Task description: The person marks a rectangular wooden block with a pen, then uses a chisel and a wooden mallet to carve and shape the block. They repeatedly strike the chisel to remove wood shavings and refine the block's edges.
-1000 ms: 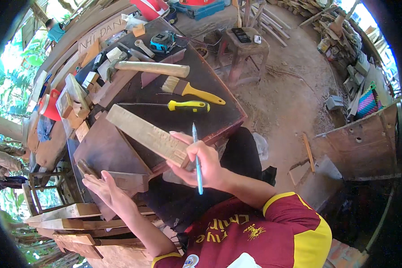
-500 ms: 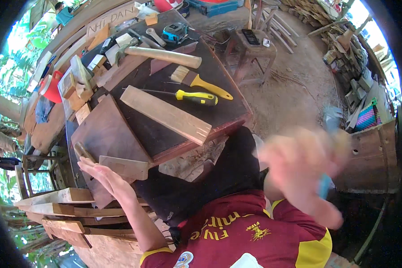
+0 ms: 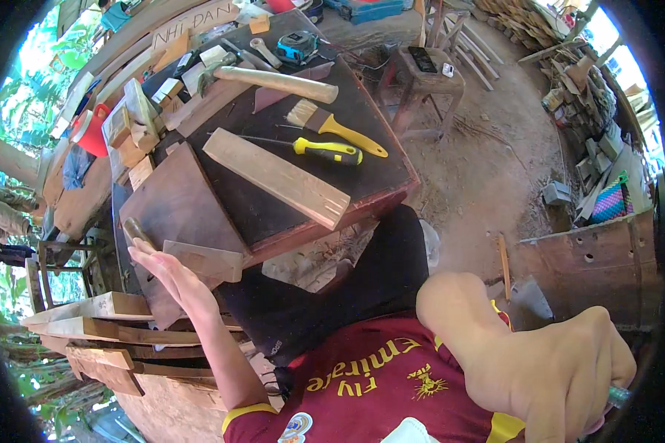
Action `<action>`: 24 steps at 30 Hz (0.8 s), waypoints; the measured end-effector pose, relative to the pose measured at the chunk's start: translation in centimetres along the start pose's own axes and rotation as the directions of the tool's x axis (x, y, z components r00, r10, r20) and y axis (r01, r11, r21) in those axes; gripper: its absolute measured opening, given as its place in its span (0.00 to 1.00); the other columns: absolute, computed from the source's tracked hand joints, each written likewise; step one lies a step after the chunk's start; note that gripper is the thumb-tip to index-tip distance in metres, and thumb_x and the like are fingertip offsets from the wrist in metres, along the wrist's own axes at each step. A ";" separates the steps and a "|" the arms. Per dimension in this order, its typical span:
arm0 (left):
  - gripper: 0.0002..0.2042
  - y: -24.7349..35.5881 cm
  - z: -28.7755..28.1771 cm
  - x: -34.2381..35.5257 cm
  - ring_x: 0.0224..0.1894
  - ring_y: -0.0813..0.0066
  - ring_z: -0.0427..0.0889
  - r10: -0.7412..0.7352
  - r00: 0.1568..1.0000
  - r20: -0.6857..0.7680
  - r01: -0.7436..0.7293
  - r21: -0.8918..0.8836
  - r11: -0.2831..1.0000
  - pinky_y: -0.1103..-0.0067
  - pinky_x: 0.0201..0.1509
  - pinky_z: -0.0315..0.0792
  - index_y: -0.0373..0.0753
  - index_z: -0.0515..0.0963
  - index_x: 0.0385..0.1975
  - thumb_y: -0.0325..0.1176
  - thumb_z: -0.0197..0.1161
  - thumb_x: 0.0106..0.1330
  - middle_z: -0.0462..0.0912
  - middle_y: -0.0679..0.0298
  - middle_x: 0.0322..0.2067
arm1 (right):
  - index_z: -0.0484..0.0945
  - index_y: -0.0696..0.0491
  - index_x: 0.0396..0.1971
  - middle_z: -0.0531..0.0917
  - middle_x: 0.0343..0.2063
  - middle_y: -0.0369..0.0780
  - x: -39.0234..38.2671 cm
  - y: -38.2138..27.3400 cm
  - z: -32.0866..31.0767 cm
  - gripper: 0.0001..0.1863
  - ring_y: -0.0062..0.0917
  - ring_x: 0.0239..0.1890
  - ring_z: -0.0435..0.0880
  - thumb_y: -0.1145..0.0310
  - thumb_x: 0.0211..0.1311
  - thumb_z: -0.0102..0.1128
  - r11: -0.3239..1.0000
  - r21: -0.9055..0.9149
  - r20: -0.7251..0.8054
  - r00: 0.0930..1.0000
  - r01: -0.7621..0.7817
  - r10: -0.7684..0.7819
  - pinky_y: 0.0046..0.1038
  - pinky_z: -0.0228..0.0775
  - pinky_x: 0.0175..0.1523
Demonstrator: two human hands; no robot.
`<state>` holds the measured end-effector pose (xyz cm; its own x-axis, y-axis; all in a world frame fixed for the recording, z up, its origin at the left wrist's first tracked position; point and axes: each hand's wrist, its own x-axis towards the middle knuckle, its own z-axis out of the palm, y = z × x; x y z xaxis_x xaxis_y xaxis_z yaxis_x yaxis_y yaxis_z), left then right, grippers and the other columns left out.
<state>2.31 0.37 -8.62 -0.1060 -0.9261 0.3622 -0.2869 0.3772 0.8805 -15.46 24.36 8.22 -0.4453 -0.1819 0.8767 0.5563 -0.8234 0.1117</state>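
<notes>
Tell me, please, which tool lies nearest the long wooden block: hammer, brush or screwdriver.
The black-and-yellow screwdriver: its shaft runs close to the wooden block, while the brush and hammer lie farther off.

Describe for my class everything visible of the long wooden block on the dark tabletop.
The wooden block is long, straight-edged and light brown, with small pale marks at its near end. It lies flat and slantwise on the dark tabletop, that end at the front edge. Its far part is by the shaft of the screwdriver; contact is unclear. The left hand and right hand are both off it.
</notes>
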 end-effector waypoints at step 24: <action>0.28 12.6 -13.3 1.7 0.63 0.41 0.69 0.848 0.529 0.026 -0.714 -0.527 0.461 0.48 0.63 0.65 0.30 0.59 0.67 0.42 0.49 0.74 0.67 0.36 0.61 | 0.77 0.58 0.26 0.76 0.18 0.40 -0.2 -0.9 -2.6 0.11 0.35 0.22 0.80 0.64 0.50 0.62 0.800 -0.579 -0.044 0.975 0.154 -0.219 0.39 0.71 0.26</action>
<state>11.18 3.70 7.16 -0.3240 -0.1703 0.9306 0.4448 0.8407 0.3087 -17.70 23.80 6.72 -0.5869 -0.0205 0.8094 -0.0296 -0.9985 -0.0467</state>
